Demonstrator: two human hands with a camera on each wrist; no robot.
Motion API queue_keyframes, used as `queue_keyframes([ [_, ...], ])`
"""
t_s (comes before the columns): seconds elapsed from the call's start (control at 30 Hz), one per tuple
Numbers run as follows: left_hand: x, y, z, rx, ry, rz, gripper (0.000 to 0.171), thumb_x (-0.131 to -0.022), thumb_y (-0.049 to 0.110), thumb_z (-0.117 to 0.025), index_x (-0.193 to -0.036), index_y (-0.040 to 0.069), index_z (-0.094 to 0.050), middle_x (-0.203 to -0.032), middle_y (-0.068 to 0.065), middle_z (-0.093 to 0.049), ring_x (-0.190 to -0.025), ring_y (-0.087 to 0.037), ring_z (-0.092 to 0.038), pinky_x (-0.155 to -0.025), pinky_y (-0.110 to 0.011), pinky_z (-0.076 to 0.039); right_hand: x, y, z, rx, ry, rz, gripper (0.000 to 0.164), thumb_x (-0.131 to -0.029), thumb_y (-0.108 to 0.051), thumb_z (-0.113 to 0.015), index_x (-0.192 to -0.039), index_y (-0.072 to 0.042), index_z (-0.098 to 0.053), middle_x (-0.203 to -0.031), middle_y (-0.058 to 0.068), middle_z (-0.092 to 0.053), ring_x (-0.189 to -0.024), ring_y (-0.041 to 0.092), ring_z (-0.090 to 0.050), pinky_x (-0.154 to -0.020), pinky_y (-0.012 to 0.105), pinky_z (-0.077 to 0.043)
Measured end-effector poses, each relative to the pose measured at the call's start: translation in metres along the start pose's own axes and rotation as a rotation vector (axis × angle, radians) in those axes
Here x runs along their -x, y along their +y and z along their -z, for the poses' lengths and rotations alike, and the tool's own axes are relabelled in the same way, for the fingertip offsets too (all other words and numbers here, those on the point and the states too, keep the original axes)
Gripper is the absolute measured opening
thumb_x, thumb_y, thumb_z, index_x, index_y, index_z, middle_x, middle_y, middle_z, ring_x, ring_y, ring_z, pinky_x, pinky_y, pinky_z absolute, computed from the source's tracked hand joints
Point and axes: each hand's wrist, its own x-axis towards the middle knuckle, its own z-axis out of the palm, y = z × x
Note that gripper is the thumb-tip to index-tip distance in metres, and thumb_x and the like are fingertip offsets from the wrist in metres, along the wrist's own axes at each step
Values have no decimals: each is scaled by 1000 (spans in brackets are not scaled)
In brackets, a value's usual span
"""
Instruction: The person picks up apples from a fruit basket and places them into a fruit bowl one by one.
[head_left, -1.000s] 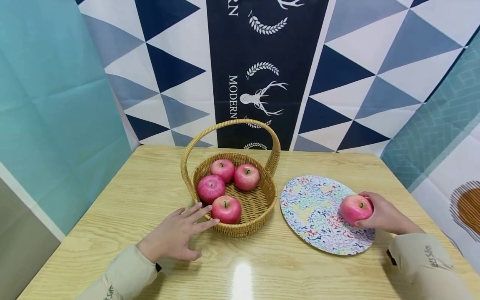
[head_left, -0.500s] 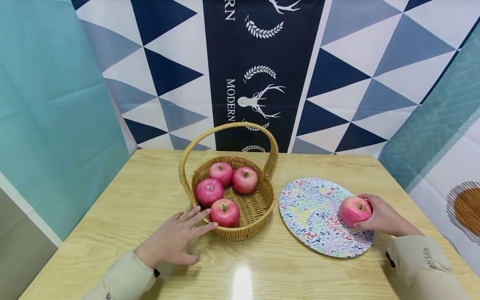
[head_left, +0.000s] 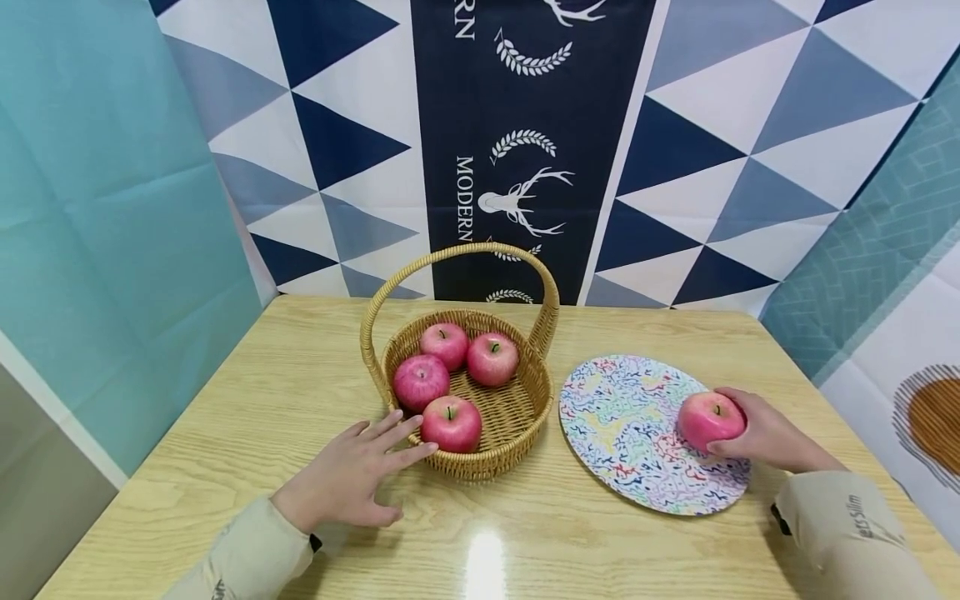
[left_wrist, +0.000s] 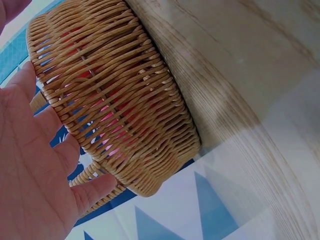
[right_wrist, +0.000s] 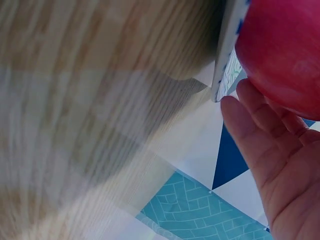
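Note:
A wicker basket (head_left: pixel 517 452) with a tall arched handle stands on the table and holds several red apples (head_left: pixel 452 425). My left hand (head_left: pixel 341 479) has its fingers spread, the fingertips lying at the basket's near left rim beside the front apple. In the left wrist view those fingers touch the woven wall (left_wrist: pixel 115 95), and red shows through the gaps. To the right, a round speckled plate (head_left: pixel 618 417) bears one more red apple (head_left: pixel 705 421). My right hand (head_left: pixel 772 429) grips that apple from its right side. The right wrist view shows the fingers (right_wrist: pixel 260 115) under the apple's side.
The wooden table (head_left: pixel 300 350) reaches back to a wall cloth (head_left: pixel 517 150) with triangles and a deer print. A teal cloth (head_left: pixel 112 208) hangs along the left side. Bare wood shows between the basket and the plate and along the front.

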Motion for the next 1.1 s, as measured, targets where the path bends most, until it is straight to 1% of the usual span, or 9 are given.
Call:
queue_keyframes([
  [0.07, -1, 0, 1, -8, 2, -3, 74, -75, 47, -71, -141, 20, -50, -147, -14, -41, -132, -40, -40, -92, -60, -42, -1, 1, 1, 4, -1, 3, 82, -67, -21, -85, -127, 16, -43, -111, 25, -59, -91, 9, -55, -71, 23, -50],
  [0.17, -2, -1, 2, -18, 2, -4, 74, -75, 47, -70, -141, 21, -49, -148, -14, -41, -132, -40, -40, -93, -61, -42, -1, 0, 3, 34, -1, -24, 86, -69, -22, -83, -130, 17, -38, -116, 32, -51, -101, 33, -53, -78, 40, -52],
  [0.27, -2, -1, 2, -17, -1, -4, 74, -75, 47, -70, -141, 21, -49, -148, -13, -41, -132, -39, -40, -93, -60, -42, -2, -5, 7, 60, 7, -64, 91, -71, -23, -81, -135, 16, -30, -127, 42, -33, -115, 55, -34, -84, 67, -42],
  [0.37, -1, -1, 3, -13, -10, 4, 74, -75, 47, -70, -141, 22, -49, -148, -13, -40, -132, -39, -39, -92, -60, -43, -7, -11, 11, 73, 20, -92, 93, -72, -25, -79, -139, 13, -26, -136, 46, -14, -125, 62, -13, -83, 79, -28],
  [0.43, 0, -1, 3, -11, -13, 13, 73, -75, 47, -70, -141, 21, -50, -148, -13, -40, -132, -39, -39, -91, -60, -43, -10, -17, 13, 67, 26, -90, 94, -73, -26, -78, -140, 11, -25, -140, 46, -9, -128, 62, -7, -84, 81, -24],
  [0.5, 1, -1, 3, -11, -15, 21, 73, -75, 47, -70, -140, 21, -50, -148, -13, -40, -133, -39, -39, -90, -59, -44, -13, -21, 14, 65, 33, -76, 94, -73, -26, -78, -141, 10, -25, -141, 45, -9, -129, 61, -7, -84, 81, -24],
  [0.77, 1, 0, 4, 9, -14, 17, 73, -75, 45, -71, -141, 21, -50, -149, -13, -40, -133, -39, -39, -90, -60, -43, -18, -36, 10, 7, 59, 4, 91, -74, -21, -79, -143, 9, -27, -141, 41, -19, -126, 59, -19, -86, 78, -27],
  [0.97, 1, 2, 4, 25, -16, 20, 73, -75, 44, -71, -141, 21, -50, -149, -13, -40, -133, -39, -39, -90, -60, -43, -24, -47, -1, -17, 151, 55, 86, -72, -15, -80, -141, 7, -33, -141, 38, -25, -126, 58, -23, -86, 77, -29],
  [1.1, 0, 1, 3, 15, -14, 11, 73, -75, 45, -71, -141, 21, -50, -148, -13, -40, -132, -39, -39, -90, -58, -45, -29, -56, -8, -13, 154, 59, 86, -73, -17, -80, -141, 6, -34, -142, 37, -24, -121, 56, -33, -84, 68, -41],
])
